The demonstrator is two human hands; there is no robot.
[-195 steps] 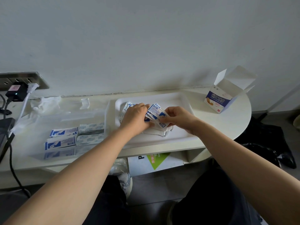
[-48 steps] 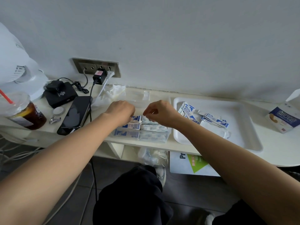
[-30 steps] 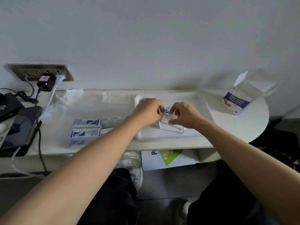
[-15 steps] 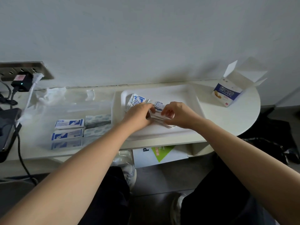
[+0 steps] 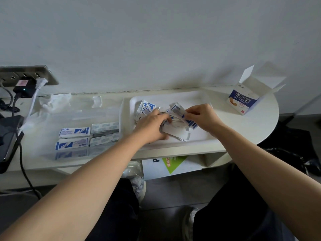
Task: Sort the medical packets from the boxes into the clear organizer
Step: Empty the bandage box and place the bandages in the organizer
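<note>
Fanning out above the white tray (image 5: 191,96), a packet bunch (image 5: 178,110) is held between both hands. It is pinched at its right side by the right hand (image 5: 203,117), thumb against fingertips. Its left end is gripped by the curled fingers of the left hand (image 5: 152,126), whose fingertips are partly hidden by the packets. Loose packets (image 5: 145,108) are left in the tray just behind the left hand. White flat pieces (image 5: 175,133) are seen under both hands; their kind cannot be told.

The clear organizer (image 5: 97,112) is set just beside the tray's left rim. Sorted packets (image 5: 74,132) are stacked in its near compartments, blue-and-white ones to the left and paler ones to the right.

An open box (image 5: 243,101) is stood at the worktop's (image 5: 260,126) right end, well apart from the hands, flaps up. Crumpled plastic wrap (image 5: 53,101) is seen behind the organizer. A socket plate (image 5: 26,73) on the wall is fitted with a black plug (image 5: 23,88), and a cable (image 5: 22,162) is hung over the worktop's front edge. A printed sheet (image 5: 172,164) is kept on the shelf below. A black bag (image 5: 295,153) is seen on the floor at right.
</note>
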